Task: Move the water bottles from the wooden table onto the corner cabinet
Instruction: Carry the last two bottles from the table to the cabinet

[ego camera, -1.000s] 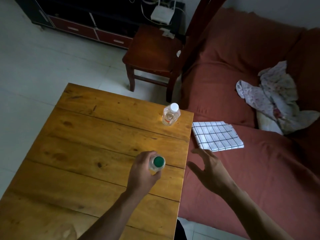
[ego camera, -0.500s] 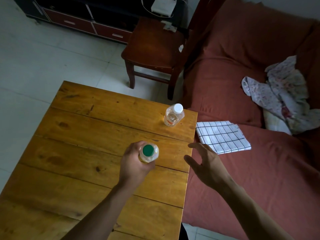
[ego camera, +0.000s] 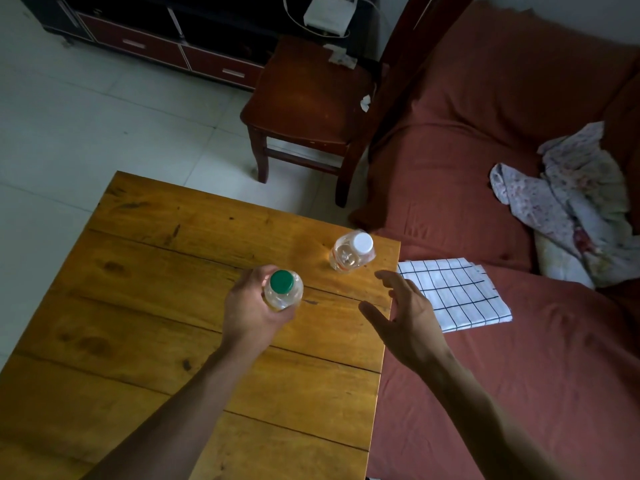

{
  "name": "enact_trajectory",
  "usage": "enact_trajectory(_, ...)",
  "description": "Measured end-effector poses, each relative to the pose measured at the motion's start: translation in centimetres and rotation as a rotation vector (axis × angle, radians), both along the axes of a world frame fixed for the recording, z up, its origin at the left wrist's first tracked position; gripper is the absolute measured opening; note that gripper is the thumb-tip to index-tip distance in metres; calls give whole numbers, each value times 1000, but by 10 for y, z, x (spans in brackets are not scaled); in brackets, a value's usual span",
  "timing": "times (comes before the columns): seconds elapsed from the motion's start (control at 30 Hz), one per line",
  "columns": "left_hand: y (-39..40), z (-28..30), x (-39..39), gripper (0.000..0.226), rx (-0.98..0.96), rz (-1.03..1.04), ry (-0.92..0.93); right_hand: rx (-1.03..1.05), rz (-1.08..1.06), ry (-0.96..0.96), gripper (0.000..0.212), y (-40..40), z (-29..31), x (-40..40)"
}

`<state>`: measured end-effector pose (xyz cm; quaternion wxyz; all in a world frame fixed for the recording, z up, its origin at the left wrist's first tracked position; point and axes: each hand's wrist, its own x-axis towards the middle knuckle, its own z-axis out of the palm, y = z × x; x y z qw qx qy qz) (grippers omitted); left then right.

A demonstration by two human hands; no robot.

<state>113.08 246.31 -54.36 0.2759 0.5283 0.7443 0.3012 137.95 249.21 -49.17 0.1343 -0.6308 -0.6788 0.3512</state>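
My left hand [ego camera: 251, 308] is wrapped around a clear water bottle with a green cap [ego camera: 283, 289], held above the middle of the wooden table [ego camera: 138, 306]. A second clear bottle with a white cap [ego camera: 353, 252] stands upright near the table's far right corner. My right hand [ego camera: 403, 313] hovers open with fingers spread over the table's right edge, a short way below and right of that bottle, not touching it. A dark low cabinet with red drawers [ego camera: 173, 46] stands along the far wall at the top left.
A dark wooden chair [ego camera: 308, 98] stands beyond the table's far edge. A red-covered sofa [ego camera: 485, 341] runs along the table's right side, with a folded checked cloth [ego camera: 453, 294] and a crumpled floral cloth [ego camera: 575, 199] on it. A white box with cables [ego camera: 327, 12] sits on the cabinet.
My left hand has carried the green-capped bottle up and to the left over the table. My right hand has moved forward toward the white-capped bottle, staying open.
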Motion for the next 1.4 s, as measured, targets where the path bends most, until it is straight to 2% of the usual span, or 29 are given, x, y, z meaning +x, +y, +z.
enact_trajectory(0.17,0,-8,-6,65,17,-61,-35,61,-62,20,82,13,-18,-15)
enact_trajectory(0.3,-1,-13,-9,67,41,-119,-32,92,-190,103,93,27,-36,-30)
enact_trajectory(0.63,-4,-13,-13,72,64,-117,-41,219,-382,176,66,54,-71,-50)
enact_trajectory(0.97,-6,-11,-10,69,50,-93,-79,204,-261,177,63,43,-69,-28)
enact_trajectory(1.2,-9,-8,-8,70,48,-59,-104,130,-114,150,61,-3,-59,-2)
enact_trajectory(1.4,-22,-10,-1,71,70,-86,-117,110,-109,169,67,-31,-61,9)
